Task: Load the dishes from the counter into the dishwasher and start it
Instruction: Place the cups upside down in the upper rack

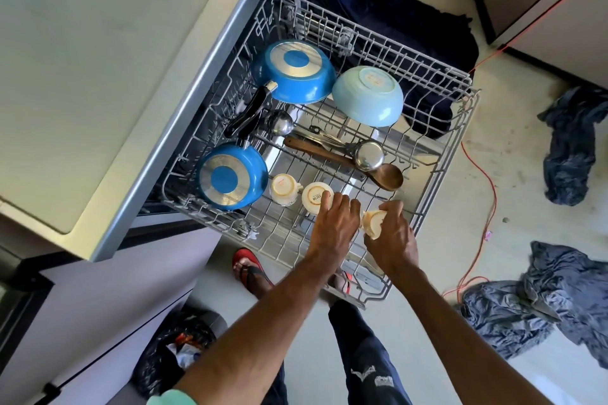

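Observation:
The grey wire dishwasher rack (437, 171) is pulled out over the floor. Upside down in it lie a large blue pan (296, 71), a small blue saucepan (230, 177), a pale blue bowl (368, 95) and two cream cups (284, 189), (314, 199). Two steel ladles (370, 154) and a wooden spoon (388, 176) lie across the middle. My left hand (335, 227) grips the second cup from the near side. My right hand (391, 237) holds a third cream cup (373, 222), tilted, just above the rack's front row.
The white counter (82, 76) runs along the left above the dishwasher. Blue cloths (572, 154) and an orange cord (487, 194) lie on the floor to the right. A dark bin bag (174, 352) sits at lower left. A foot in a red sandal (250, 270) stands under the rack.

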Available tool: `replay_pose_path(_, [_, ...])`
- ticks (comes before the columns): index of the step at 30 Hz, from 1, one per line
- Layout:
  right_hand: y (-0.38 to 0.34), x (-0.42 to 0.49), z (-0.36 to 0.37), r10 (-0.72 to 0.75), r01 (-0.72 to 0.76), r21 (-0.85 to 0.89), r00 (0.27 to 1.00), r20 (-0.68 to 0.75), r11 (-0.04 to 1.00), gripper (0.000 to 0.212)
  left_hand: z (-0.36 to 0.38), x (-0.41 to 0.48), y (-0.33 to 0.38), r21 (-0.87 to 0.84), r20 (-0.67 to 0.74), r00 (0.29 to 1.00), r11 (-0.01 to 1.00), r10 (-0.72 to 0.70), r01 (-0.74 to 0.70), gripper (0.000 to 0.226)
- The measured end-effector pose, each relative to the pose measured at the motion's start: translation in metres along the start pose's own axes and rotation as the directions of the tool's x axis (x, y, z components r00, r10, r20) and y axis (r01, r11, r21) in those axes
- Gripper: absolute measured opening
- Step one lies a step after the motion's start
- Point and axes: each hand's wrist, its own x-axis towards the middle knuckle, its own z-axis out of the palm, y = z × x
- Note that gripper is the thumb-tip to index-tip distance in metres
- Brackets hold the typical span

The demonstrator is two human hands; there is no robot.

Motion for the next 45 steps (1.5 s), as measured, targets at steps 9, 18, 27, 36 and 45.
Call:
replay_pose_path(9, [0.007,-0.004,0.018,-0.044,0.057,-0.187,0.997,0.069,0.981,0.076,-0.001,-0.004,-0.003,0.04,-0.021,1.0,0.999,-0.02,0.021,0.074])
replay_pose_path(18, [0.009,0.012,0.01,-0.085,0.117,-0.155,0.976,0.201,0.981,0.09,0.003,-0.017,-0.01,-0.021,-0.052,0.999,1.0,-0.015,0.014,0.085])
replay_pose_path(27, [-0.032,-0.002,-0.012,-0.3,0.323,-0.104,0.935,0.192,0.941,0.106,-0.03,-0.058,-0.029,-0.23,-0.183,0.975,0.97,-0.122,0.078,0.106])
replay_pose_path(36, [-0.116,-0.028,-0.025,-0.333,0.345,0.004,0.902,0.274,0.938,0.09,-0.069,-0.134,-0.05,-0.367,-0.23,0.937,0.915,-0.262,0.165,0.073])
replay_pose_path(45, [-0.17,-0.06,-0.054,-0.379,0.37,0.08,0.899,0.219,0.925,0.055,-0.105,-0.194,-0.075,-0.444,-0.172,0.912,0.856,-0.372,0.265,0.068])
